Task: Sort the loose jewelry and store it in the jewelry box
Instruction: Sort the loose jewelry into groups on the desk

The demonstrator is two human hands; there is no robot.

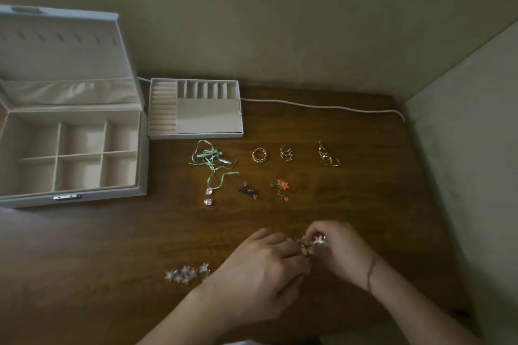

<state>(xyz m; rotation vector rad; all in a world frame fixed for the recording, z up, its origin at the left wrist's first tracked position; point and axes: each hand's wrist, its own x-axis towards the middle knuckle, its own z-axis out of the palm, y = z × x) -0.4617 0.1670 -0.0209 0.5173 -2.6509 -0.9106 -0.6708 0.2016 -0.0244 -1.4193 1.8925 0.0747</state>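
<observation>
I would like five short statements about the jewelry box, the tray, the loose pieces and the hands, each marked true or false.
1. The jewelry box stands open. True.
2. The removable tray sits inside the box. False: it lies on the table, to the right of the box.
3. Both hands, left hand and right hand, work on one small jewelry cluster. True.
4. The green ribbon necklace lies in a box compartment. False: it lies on the table.
5. The box compartments hold rings. False: they look empty.
</observation>
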